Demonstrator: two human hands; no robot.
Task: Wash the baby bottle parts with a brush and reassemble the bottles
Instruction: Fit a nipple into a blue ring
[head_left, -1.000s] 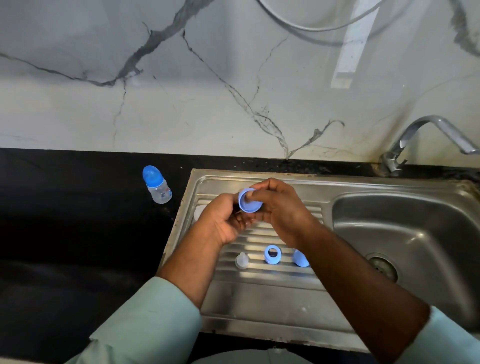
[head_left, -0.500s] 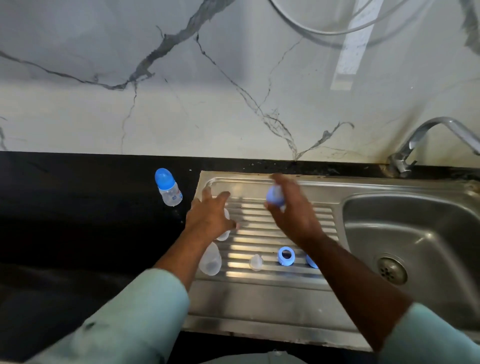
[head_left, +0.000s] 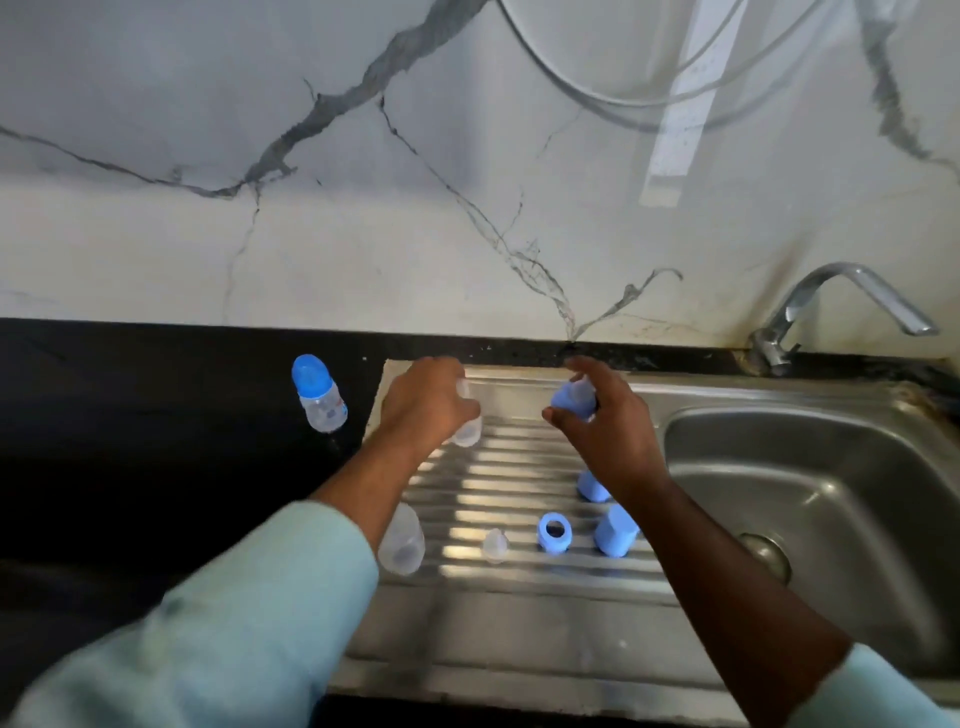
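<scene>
Hands apart over the drainboard (head_left: 519, 613): left hand (head_left: 423, 408) grips a clear bottle (head_left: 467, 428), right hand (head_left: 605, 421) pinches a blue collar (head_left: 571, 402).

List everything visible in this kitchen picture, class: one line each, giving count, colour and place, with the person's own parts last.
Assembled baby bottle with blue cap: one, clear and blue, on the black counter left of the drainboard.
Clear empty bottle body: one, lying at the drainboard's left edge.
Clear silicone teat: one, on the drainboard.
Blue plastic screw ring: one, right of the teat.
Blue plastic caps: two, by the right forearm.
Steel sink with drainboard: one, silver.
Chrome tap: one, rear right.
Left hand: grips a clear bottle.
Right hand: holds a blue ring-and-teat piece.
</scene>
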